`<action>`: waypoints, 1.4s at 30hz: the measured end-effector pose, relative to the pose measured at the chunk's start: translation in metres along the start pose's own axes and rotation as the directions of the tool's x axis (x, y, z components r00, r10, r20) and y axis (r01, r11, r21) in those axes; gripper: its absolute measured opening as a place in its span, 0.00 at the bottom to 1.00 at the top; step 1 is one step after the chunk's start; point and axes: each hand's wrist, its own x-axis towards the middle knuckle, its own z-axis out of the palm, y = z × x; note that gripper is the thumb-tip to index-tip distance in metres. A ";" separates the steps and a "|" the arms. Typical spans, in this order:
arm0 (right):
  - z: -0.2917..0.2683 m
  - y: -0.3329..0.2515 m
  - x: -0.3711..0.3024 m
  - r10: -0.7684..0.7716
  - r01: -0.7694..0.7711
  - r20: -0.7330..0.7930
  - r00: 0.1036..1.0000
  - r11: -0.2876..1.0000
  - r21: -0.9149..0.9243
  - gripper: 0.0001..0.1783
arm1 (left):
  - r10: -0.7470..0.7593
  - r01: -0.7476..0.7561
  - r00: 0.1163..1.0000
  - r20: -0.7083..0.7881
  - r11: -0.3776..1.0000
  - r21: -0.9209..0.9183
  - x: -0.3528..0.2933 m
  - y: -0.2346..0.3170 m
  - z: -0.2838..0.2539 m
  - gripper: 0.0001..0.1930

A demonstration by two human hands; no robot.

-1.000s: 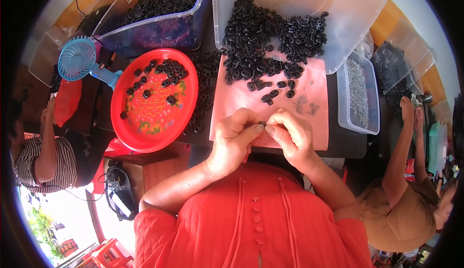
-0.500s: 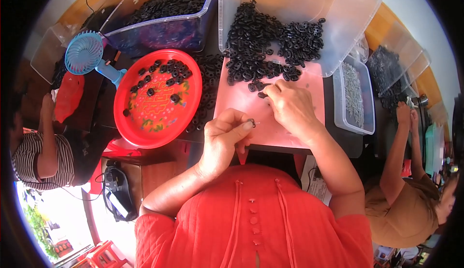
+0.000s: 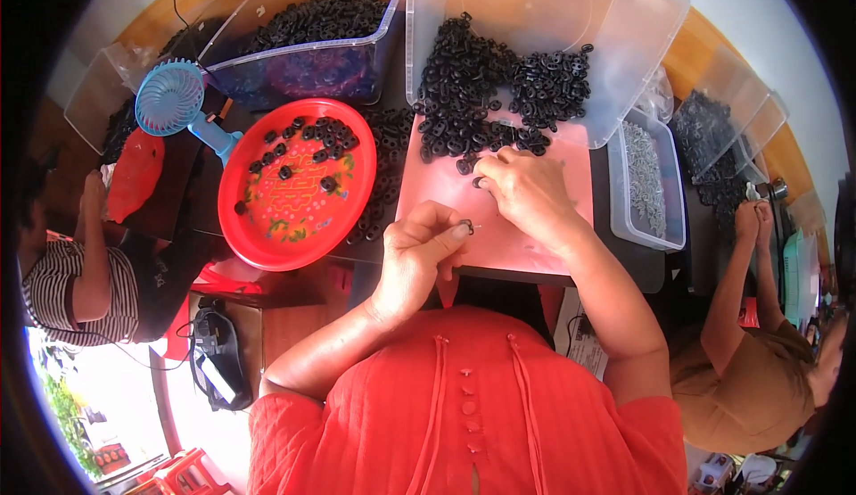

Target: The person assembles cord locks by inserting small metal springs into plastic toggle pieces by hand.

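My left hand is closed above the near edge of the pink sheet, pinching a small black part from which a thin metal pin sticks out. Further forward, my right hand is shut too, with a small black oval piece at its fingertips. Just beyond those fingers a pile of black oval pieces spreads from a tipped clear plastic bin onto the sheet.
At left lies a red round tray with several black pieces. Behind it stands a bin of black pieces; a blue fan is beside them. A clear box of small silvery parts sits right. Other people work at both sides.
My right hand has drawn slightly back from the pile, a black piece between its fingertips. The left hand stays nearly in place. The whole view has shifted a little.
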 end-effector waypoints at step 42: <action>0.002 -0.053 -0.038 0.452 -0.179 0.049 0.891 0.249 0.952 0.06 | 0.015 -0.039 0.982 -0.190 0.991 -0.125 0.003 -0.004 0.011 0.04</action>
